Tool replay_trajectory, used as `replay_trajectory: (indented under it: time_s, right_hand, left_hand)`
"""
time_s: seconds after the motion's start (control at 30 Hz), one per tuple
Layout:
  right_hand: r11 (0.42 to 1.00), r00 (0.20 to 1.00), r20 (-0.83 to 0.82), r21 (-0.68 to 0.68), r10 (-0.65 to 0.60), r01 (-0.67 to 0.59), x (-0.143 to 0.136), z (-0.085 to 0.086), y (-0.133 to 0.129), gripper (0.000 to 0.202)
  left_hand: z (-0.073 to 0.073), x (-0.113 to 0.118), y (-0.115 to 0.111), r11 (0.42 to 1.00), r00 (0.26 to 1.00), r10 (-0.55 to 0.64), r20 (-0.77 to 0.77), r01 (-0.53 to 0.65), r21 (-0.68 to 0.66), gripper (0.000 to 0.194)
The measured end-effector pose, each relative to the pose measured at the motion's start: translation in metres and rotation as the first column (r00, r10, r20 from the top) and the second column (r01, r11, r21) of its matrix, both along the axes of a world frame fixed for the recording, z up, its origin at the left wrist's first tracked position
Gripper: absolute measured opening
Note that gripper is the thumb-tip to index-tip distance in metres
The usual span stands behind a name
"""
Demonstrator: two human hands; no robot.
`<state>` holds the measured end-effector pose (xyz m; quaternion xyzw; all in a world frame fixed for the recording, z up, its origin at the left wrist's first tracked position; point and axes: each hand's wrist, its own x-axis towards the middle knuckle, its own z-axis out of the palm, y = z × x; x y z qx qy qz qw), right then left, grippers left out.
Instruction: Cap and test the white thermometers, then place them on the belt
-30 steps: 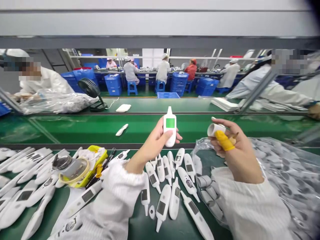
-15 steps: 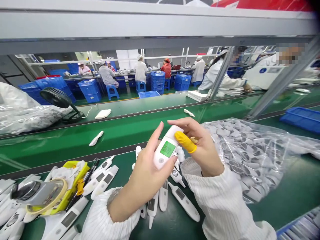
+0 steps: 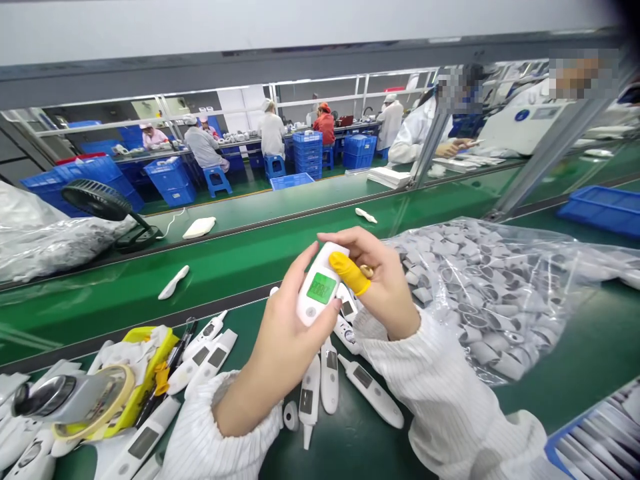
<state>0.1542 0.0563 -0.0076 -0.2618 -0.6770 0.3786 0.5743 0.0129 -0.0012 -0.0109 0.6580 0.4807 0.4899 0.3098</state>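
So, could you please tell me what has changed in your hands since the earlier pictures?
The right hand has brought the short, hollow white cap leftwards onto the narrow tip of the white plastic thermometer, which it now covers. Neither hand has let go. The left hand still grips the thermometer, its screen still lit green.

White thermometers and a clear bag lie on the dark green bench (image 3: 350,440).

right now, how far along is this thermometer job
Looks done: a white cap on the green-lit white plastic thermometer. In hand: that thermometer, between left hand and right hand. Apparently left: white dark-screened thermometers with bare tips; pale grey caps lie in the clear plastic bag.
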Motion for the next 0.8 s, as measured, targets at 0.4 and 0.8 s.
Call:
replay_trajectory:
  time_s: [0.4, 0.8]
  right_hand:
    - [0.984, 0.995, -0.038, 0.153, -0.088, 0.092, 0.003, -0.001, 0.004, 0.023]
    - [0.994, 0.994, -0.066, 0.07, -0.081, 0.086, 0.007, -0.001, 0.007, 0.036]
  left_hand:
    - [-0.001, 0.007, 0.006, 0.98, 0.901, 0.197, -0.387, -0.184, 0.07, 0.026]
    - [0.001, -0.006, -0.004, 0.971, 0.991, -0.127, -0.031, 0.118, -0.21, 0.024]
